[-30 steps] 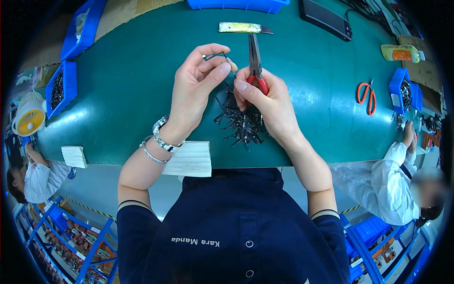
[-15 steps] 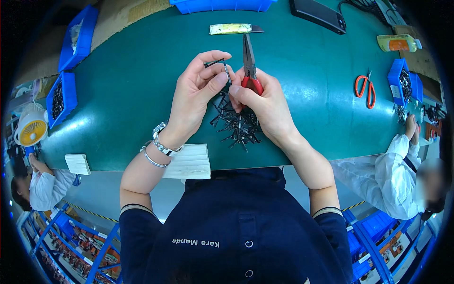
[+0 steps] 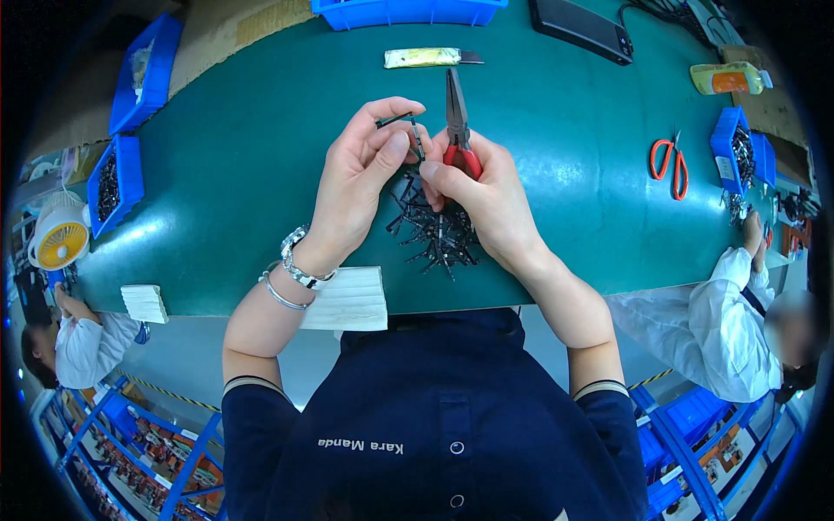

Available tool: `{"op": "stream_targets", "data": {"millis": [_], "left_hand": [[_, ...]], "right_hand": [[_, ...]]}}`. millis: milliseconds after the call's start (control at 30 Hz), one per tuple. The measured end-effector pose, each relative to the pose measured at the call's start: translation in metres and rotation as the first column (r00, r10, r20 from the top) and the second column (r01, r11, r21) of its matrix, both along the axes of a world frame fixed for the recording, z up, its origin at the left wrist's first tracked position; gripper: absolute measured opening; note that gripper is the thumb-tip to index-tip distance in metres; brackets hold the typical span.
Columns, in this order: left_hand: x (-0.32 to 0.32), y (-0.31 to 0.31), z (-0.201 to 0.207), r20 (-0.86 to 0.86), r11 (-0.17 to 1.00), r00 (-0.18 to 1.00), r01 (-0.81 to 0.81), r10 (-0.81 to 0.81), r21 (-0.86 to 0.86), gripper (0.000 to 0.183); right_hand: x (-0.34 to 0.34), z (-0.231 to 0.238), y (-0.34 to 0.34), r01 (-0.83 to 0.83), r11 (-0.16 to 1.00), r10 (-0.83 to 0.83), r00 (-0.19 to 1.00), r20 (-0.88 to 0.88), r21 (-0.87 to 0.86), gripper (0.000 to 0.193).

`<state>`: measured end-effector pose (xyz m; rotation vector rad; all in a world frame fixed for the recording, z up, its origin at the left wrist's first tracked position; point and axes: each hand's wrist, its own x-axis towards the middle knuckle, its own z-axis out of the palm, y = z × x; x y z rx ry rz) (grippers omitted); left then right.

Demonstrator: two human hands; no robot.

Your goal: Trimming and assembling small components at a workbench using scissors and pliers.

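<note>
A thin black hinged-looking piece [image 3: 415, 135], bent at an angle, is held between the fingers of my left hand [image 3: 347, 178]. My right hand [image 3: 488, 189] is wrapped round red-handled long-nose pliers [image 3: 457, 108], their jaws pointing away from me. The right thumb and fingertips also meet the lower end of the black piece, though the exact contact is hard to make out. Below both hands lies a loose pile of similar small black parts [image 3: 443, 239] on the green table [image 3: 556, 226].
A folded white cloth [image 3: 352, 300] lies by my left forearm. Beyond the hands are a yellow-wrapped blade [image 3: 423, 57] and a blue bin [image 3: 408, 12]. Orange-handled scissors [image 3: 671, 165] and a blue parts bin [image 3: 728, 149] are to the right. Co-workers sit at both sides.
The left thumb has drawn back slightly from the black piece. The right hand keeps the pliers, with almost no shift in place.
</note>
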<state>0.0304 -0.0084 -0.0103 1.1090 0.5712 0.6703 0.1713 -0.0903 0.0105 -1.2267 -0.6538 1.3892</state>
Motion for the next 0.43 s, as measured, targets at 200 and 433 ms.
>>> {"op": "stream_targets", "data": {"millis": [200,433], "left_hand": [[-0.005,0.007,-0.004,-0.014,0.999,0.999,0.046,-0.046,0.004,0.032],[-0.012,0.028,0.008,-0.032,0.962,0.98,-0.187,0.197,0.201,0.041]], "right_hand": [[-0.001,-0.003,0.001,-0.03,0.999,0.03,1.0,0.006,0.019,0.01],[0.023,0.007,0.038,-0.02,0.989,-0.002,0.989,0.147,0.148,0.01]]}}
